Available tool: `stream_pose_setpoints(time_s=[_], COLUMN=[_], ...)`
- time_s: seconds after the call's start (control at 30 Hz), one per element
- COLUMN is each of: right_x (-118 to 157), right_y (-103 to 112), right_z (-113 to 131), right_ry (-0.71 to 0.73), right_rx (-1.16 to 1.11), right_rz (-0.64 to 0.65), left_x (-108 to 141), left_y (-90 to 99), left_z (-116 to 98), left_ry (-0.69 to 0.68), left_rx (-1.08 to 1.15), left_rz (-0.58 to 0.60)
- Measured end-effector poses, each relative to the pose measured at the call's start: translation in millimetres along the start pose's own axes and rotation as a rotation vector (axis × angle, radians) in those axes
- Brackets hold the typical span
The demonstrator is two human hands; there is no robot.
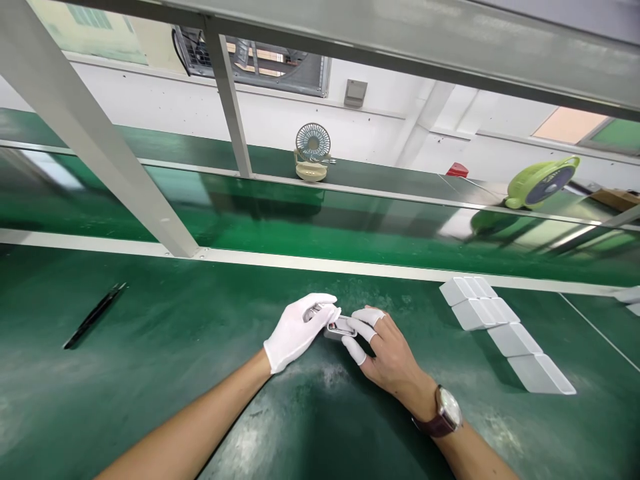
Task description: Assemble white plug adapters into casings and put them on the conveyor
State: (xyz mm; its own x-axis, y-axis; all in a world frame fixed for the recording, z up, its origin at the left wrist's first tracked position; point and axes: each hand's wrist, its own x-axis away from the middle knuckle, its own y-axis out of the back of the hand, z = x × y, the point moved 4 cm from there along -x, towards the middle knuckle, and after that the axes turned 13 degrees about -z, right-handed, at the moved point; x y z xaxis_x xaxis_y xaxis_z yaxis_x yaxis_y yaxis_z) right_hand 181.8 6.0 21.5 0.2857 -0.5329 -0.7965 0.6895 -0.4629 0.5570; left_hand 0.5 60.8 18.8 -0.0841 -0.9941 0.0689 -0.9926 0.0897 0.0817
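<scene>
At frame centre, both hands pinch a small metal part [339, 327] low over the bench [150, 373]: gloved left hand [295, 331] steadying, right hand [385, 350] working with capped fingertips.

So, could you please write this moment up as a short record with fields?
surface: green bench mat
left hand: white-gloved left hand grips one end of a small grey part
right hand: right hand, white cots on the fingertips, pinches the other end
wrist: brown-strapped watch
right of hands: row of white cases
left of hands: black tweezers
belt behind: two small fans, beige and light green
</scene>
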Motion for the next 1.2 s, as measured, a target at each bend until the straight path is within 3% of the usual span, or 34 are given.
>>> stream_pose_setpoints(time_s=[0.23, 0.47, 0.6, 0.87, 1.2], right_x=[3.6, -0.1, -2.3, -1.2, -0.4], right_y=[-2.4, -5.9, 0.1, -3.6, 1.5], right_z=[0.3, -3.9, -8.4, -4.5, -9.0], right_ry=[-0.057, -0.253, -0.342, -0.222, -0.220], right_rx=[-0.005, -0.152, -0.221, -0.082, -0.168], right_rz=[0.015, 0.062, -0.007, 0.049, 0.024], left_x=[1.7, -0.3, -0.3, -0.2, 0.9], left_y=[0.0, 0.2, 0.0, 0.4, -0.3], left_z=[0.3, 1.6, 2.8, 4.2, -1.1], left_ry=[-0.004, -0.027, -0.037, -0.036, -0.029], left_rx=[0.025, -0.008, -0.036, -0.067, -0.077], left_rz=[0.006, 0.014, 0.019, 0.018, 0.012])
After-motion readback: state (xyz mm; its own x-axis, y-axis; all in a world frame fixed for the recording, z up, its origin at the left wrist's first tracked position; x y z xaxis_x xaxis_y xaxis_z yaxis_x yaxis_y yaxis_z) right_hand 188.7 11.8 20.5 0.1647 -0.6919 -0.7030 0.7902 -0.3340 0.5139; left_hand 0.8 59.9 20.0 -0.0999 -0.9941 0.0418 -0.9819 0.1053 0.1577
